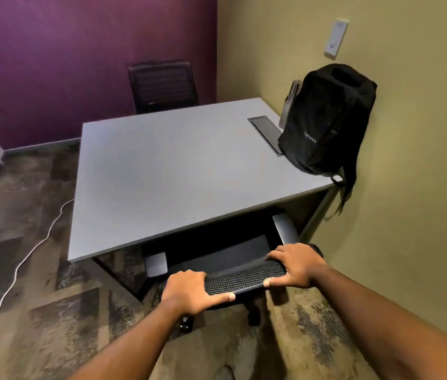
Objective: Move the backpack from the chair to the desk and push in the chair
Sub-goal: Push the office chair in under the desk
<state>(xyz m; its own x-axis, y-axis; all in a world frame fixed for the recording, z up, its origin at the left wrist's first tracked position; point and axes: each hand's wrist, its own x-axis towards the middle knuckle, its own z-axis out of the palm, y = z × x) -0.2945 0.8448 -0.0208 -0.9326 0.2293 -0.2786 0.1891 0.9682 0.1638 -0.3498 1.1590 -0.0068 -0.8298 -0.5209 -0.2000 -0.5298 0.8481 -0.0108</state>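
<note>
Both hands grip the top of the chair back; the backpack stands on the desk by the wall.

The black backpack [323,119] sits upright on the far right corner of the grey desk [162,171], its long axis vertical, top handle up, its back against the olive wall and its front panel facing out across the desk. White lettering up the lower front reads "Lenovo". One strap hangs off the desk's edge beside the wall, and the bag's base covers part of the recessed cable hatch [266,133]. The chair [244,275] is tucked partly under the near edge of the desk, seat beneath the top. The left hand [189,293] and right hand [295,266] each clasp an end of the mesh top rail, fingers curled over it, thumbs pressed along the near edge. A second chair [162,86] stands at the far side against the purple wall, and a white cable [24,264] trails across the carpet.
</note>
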